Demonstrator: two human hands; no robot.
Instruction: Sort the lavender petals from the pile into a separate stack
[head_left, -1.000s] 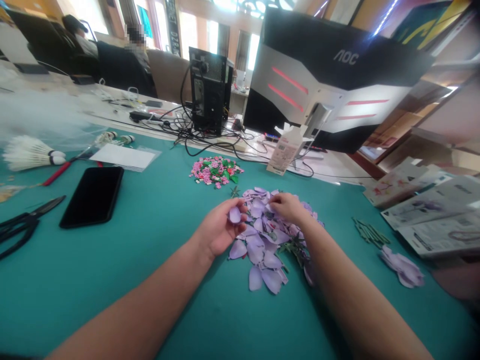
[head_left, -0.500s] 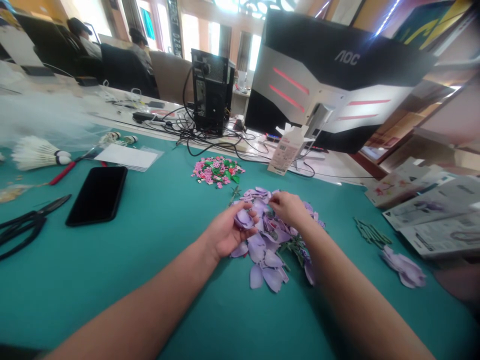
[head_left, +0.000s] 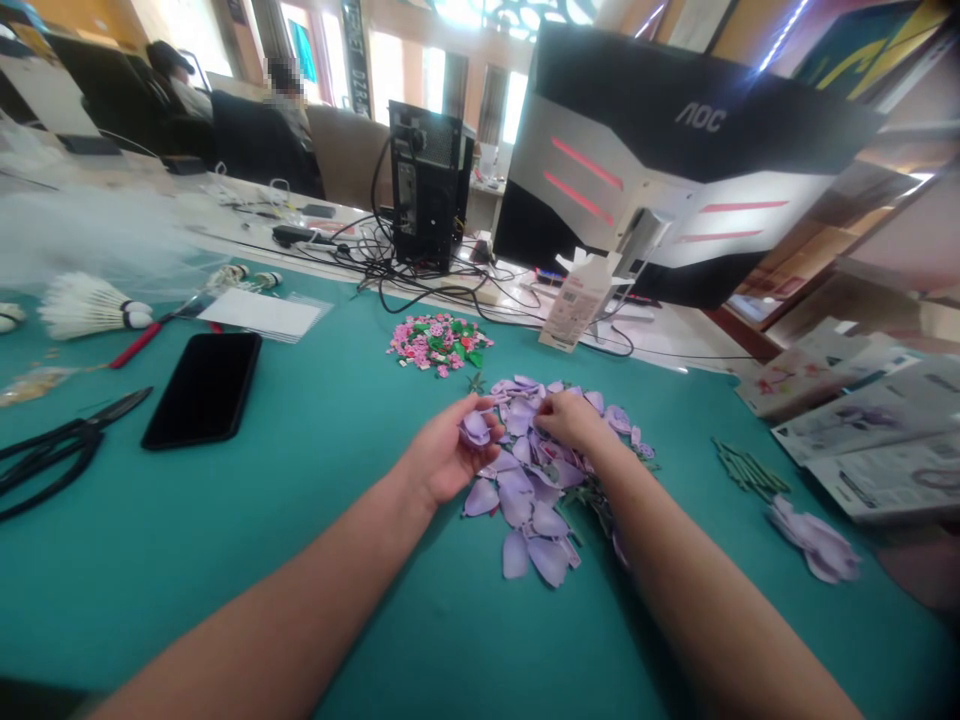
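Head view: the left hand (head_left: 448,455) is curled narrow, cupping a small bunch of lilac petals (head_left: 475,429) just above the petal pile (head_left: 521,500) on the teal mat (head_left: 225,570). The right hand (head_left: 574,420) is pressed fingers-down into the pile; it looks narrow, but whether it holds anything I cannot tell from here. Pink-and-green flower pieces (head_left: 439,344) lie beyond.

The lilac petals (head_left: 516,503) look thin and matt, perhaps of soft foam sheet, the teal table mat (head_left: 187,540) is smooth and matt, and the black phone (head_left: 202,390) has a glossy surface.
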